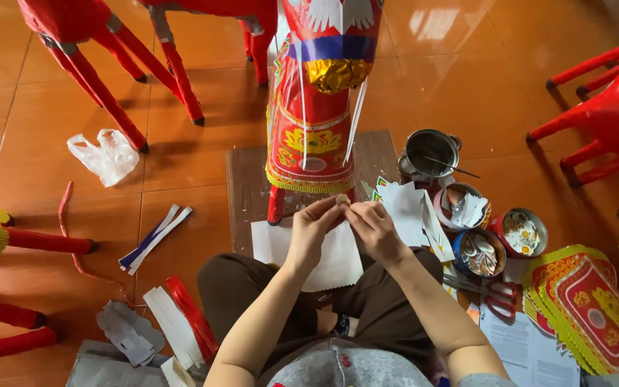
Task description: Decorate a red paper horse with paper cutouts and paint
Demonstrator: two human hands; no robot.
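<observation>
Pinching one small pale piece (342, 198) between them, the left hand (314, 224) and right hand (372, 223) meet above a white sheet (338, 259) on the lap — each grip pressed on it. Directly behind stands a red paper horse (314, 136) on a wooden board (246, 188); tins of cut-outs (478, 252), a metal pot (431, 153) and red scissors (496, 294) lie right.

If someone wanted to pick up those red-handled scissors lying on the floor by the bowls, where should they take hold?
Probably by the red loop handles of the red-handled scissors, coming from above on the person's right. The handles lie flat and uncovered, facing the stack of red and gold paper panels, while the blades point toward the person's knee. Neither the left hand nor the right hand is near them.
</observation>
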